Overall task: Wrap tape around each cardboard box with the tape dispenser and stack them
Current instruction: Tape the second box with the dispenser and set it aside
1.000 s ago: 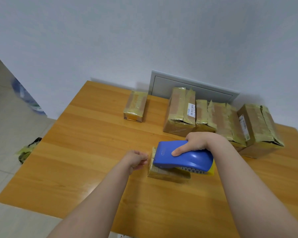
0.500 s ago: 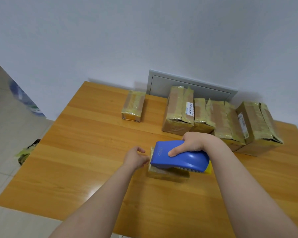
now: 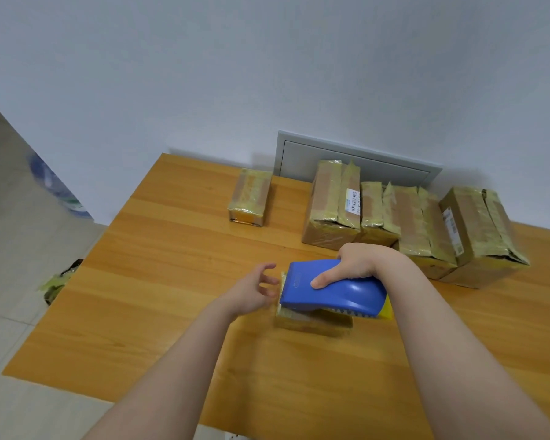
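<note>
Box (image 3: 311, 325), desk (image 3: 159, 328) centre: right hand (image 3: 356, 262) grips the dispenser (image 3: 334, 292) on it, left hand (image 3: 248, 293) spread alongside. I'd pin the box first, then drag flat.

1. The left part of the surface (image 3: 159, 296) is bare wood from near edge to far edge, and a hand could pass there.
2. A small taped box (image 3: 250, 198) lies alone near the far edge. A bare strip separates it from the row of taped boxes (image 3: 410, 223) to its right.
3. That row stands side by side along the far right, blocking that corner. Its nearest boxes are just behind the right hand (image 3: 356, 265).
4. In the middle, the blue tape dispenser (image 3: 331, 290), gripped by the right hand, lies over a flat cardboard box (image 3: 311, 323). The left hand (image 3: 248, 292), fingers spread, occupies the space at their left end.
5. Bare wood lies in front of that box, between the two forearms.
</note>
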